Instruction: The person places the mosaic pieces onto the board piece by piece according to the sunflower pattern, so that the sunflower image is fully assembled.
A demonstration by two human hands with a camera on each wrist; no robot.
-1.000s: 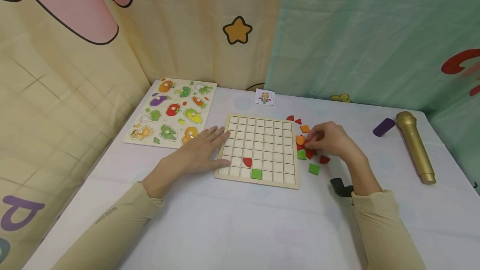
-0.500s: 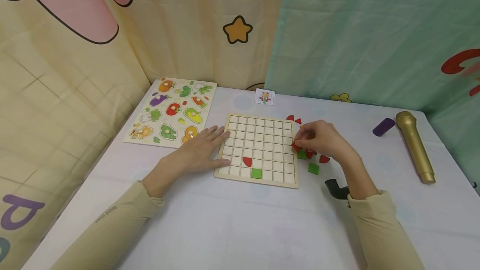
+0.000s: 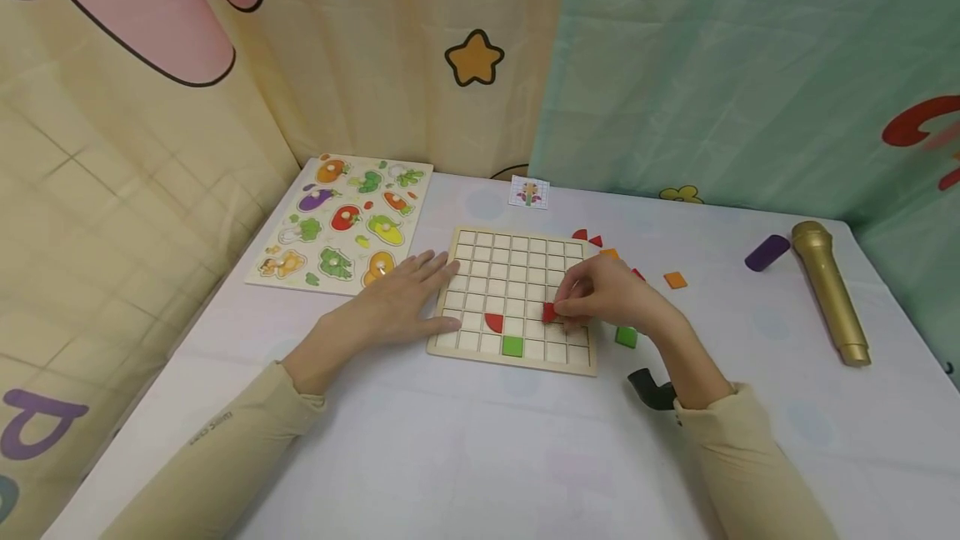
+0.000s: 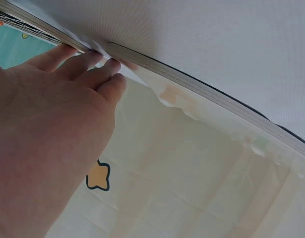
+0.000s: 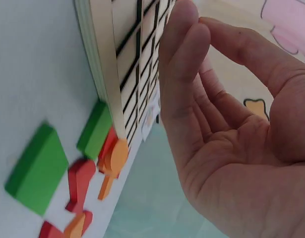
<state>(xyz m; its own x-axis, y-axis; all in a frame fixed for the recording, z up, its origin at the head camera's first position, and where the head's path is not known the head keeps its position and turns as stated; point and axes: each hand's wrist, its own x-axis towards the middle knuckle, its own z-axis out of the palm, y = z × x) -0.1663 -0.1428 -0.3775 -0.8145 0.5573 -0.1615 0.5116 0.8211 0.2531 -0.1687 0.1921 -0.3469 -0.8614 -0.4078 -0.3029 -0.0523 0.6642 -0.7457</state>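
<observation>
red piece (image 3: 549,312) over grid board (image 3: 517,248)

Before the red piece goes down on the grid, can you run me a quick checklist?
1. Right hand pinches the red piece: ok.
2. Piece is over the grid board, lower right area: ok.
3. Left hand lies flat at the board's left edge: ok.
4. Cell under the piece is free: cannot tell, hand hides it.
5. Red half-round and green square sit in their cells: ok.
</observation>
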